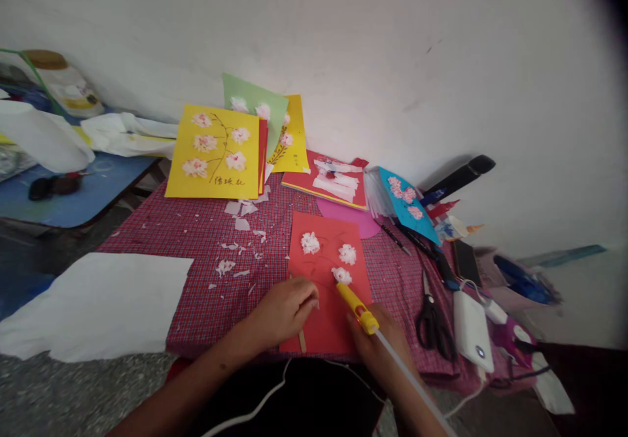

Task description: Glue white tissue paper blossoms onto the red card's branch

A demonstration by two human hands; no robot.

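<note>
A red sheet of card (333, 322) lies on the table in front of me, with thin drawn branches and white crumpled-paper flowers (347, 254) on it. My right hand (385, 342) grips a yellow hot glue gun (354, 304), a long translucent glue stick (407, 373) trailing from its rear. The gun's nozzle is at the lowest flower (342, 275). Over the card's left edge rests my left hand (287, 309), fingers curled together; whatever they may pinch is hidden. Beneath that hand a flat wooden stick (302, 341) partly shows.
Torn paper scraps (240, 211) litter the checked cloth (206, 306). Finished flower cards (216, 162) lean at the back. Black scissors (434, 326), a white power bank (471, 332) and cables lie right. White paper (98, 299) hangs over the left edge, near a blue stool (112, 175).
</note>
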